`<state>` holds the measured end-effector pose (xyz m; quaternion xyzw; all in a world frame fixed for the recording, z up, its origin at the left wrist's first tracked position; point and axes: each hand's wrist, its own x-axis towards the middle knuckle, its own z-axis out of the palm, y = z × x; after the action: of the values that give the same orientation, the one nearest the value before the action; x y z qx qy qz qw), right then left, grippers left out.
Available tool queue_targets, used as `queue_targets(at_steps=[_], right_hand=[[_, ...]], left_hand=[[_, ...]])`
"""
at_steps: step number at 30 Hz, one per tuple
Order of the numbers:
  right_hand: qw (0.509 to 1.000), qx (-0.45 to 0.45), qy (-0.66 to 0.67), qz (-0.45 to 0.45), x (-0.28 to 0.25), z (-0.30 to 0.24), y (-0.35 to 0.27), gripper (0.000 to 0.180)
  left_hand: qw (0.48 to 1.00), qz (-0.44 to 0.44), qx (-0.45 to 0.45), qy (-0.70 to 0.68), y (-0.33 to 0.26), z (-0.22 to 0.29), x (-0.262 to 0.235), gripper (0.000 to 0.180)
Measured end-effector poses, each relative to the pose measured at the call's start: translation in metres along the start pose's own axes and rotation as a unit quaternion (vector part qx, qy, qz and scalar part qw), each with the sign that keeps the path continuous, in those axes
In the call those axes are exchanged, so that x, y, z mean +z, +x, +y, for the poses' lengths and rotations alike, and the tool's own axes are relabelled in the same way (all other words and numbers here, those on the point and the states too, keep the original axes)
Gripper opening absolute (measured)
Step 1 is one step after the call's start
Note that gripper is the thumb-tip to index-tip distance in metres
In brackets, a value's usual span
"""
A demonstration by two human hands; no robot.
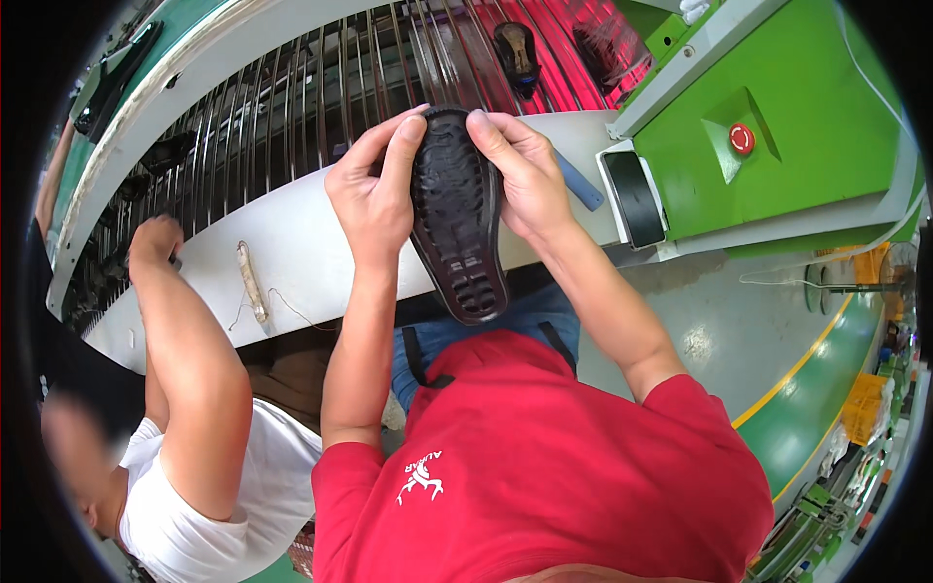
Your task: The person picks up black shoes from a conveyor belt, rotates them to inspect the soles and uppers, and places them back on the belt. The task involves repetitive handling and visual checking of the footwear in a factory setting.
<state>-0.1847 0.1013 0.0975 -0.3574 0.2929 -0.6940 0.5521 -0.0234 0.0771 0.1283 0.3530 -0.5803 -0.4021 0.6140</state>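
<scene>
Your left fingers (405,142) and right fingers (497,145) grasped the black sole (455,209) at eleven and one o'clock, above the white counter (309,243).

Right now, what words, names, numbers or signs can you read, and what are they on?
Red cloth T-shirt: white lettering beside a white emblem; I won't copy it out.
Round red push button: pale marks, too small to read.
Black ridged shoe sole: no lettering I can make out.
</scene>
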Motion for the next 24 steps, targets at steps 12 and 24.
queue_targets(at_steps=[12, 24], right_hand=[[0.536, 0.112, -0.827, 0.128, -0.140, 0.035, 0.206, 0.114], [0.827, 0.043, -0.544, 0.133, -0.198, 0.034, 0.236, 0.081]], left_hand=[[0.982, 0.083, -0.105, 0.130, 0.039, -0.163, -0.057, 0.039], [0.973, 0.090, -0.133, 0.164, 0.038, -0.156, -0.054, 0.042]])
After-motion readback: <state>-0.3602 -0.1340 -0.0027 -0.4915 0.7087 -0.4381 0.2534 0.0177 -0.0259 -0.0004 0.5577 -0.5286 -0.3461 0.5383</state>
